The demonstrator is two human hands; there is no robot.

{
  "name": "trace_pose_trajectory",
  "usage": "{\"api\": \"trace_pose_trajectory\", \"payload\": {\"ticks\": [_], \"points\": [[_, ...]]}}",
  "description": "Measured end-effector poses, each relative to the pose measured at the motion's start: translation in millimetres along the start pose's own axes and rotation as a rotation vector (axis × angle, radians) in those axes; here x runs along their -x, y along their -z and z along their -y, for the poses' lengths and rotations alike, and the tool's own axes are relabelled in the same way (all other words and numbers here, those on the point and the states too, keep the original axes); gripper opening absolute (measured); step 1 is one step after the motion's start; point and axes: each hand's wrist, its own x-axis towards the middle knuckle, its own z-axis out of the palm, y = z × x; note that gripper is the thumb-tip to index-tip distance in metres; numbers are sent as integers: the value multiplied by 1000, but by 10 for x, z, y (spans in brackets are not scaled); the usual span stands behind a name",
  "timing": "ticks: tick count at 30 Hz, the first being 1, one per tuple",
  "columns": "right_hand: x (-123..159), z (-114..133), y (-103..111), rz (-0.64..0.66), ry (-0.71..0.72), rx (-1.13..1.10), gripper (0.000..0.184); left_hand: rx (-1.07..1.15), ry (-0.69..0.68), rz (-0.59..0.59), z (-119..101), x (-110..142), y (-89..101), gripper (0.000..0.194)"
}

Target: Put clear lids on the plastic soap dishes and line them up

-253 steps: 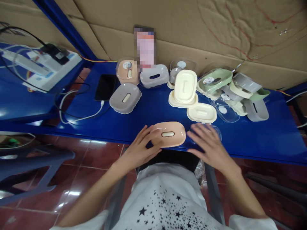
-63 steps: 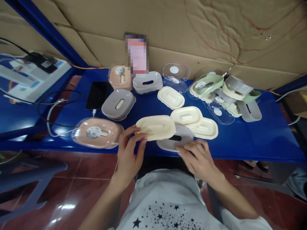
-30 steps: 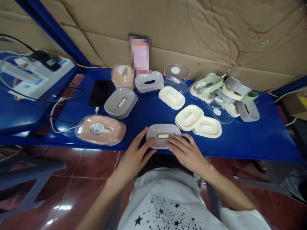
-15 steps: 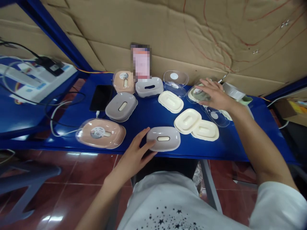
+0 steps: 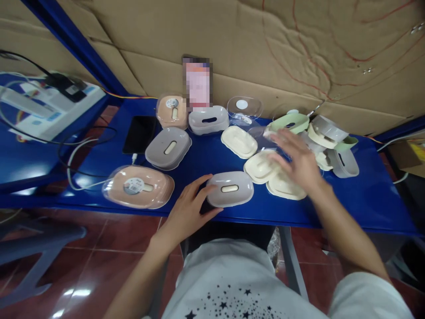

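My left hand (image 5: 192, 206) holds a grey oval soap box (image 5: 232, 197) by its left end, thumb at the front edge and fingers at the back. A short cream bar shows in the slot of the box. To the right, my right hand (image 5: 295, 157) grips a clear plastic lid (image 5: 260, 136) above the cream oval trays (image 5: 239, 141); the hand is slightly blurred. A pale green soap box (image 5: 288, 123) lies uncovered behind that hand. Two cream trays overlap beneath and beside the right fingers, partly hidden.
Peach lidded boxes (image 5: 141, 188), another grey box (image 5: 168, 147) and a black phone (image 5: 138, 134) lie at left. A screen-like panel (image 5: 198, 84) leans on the cardboard. Clear lids (image 5: 245, 107) lie at back; stacked parts (image 5: 328, 133) at right. A power strip (image 5: 59, 117) and cables lie far left.
My right hand has come nearer and lower from the back right, bringing the clear lid off the green box. My left hand stays at the grey box.
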Motion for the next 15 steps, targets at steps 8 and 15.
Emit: {"api": "trace_pose_trajectory", "payload": {"ticks": [8,15], "points": [[801,1295,-471,74,13,-206,79,-5,124,-58,-81,197,-85,116],[870,1288,-550,98,80,-107,78,64,139,-27,-127,250,-84,94]]}}
